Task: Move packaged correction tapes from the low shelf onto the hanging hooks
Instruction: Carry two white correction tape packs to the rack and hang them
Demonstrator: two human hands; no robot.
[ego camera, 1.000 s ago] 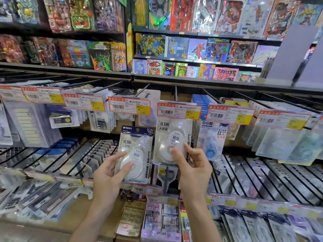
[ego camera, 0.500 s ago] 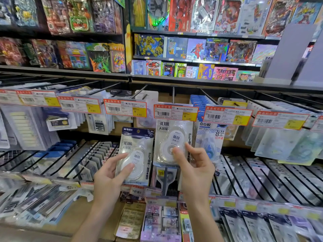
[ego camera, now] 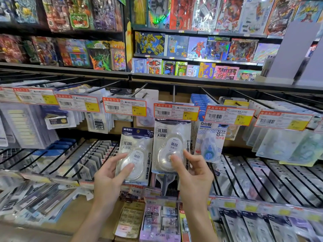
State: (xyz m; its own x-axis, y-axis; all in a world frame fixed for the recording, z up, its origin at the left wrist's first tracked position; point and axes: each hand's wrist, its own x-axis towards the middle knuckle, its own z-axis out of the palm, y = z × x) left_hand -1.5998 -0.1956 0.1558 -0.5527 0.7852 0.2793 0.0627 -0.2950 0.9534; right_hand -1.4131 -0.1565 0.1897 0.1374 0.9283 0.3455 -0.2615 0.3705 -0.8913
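My left hand [ego camera: 111, 175] holds a packaged correction tape [ego camera: 138, 147] with a dark blue header, thumb across its clear blister, below the hooks. My right hand [ego camera: 192, 170] pinches a second, identical correction tape pack [ego camera: 170, 138] at its lower part. That pack's top is tucked behind the red-and-yellow price tag [ego camera: 176, 111] of the centre hook [ego camera: 173, 91]; whether it hangs on the hook is hidden by the tag.
Rows of black hooks with price tags carry other stationery packs left and right, including a blue dot-glue pack [ego camera: 209, 138]. A lower hook row and a low shelf with small packets [ego camera: 157, 222] lie beneath my hands. Toy boxes fill the upper shelves.
Both hands and their packs sit slightly higher against the display. The right pack's top has gone further up behind the centre price tag.
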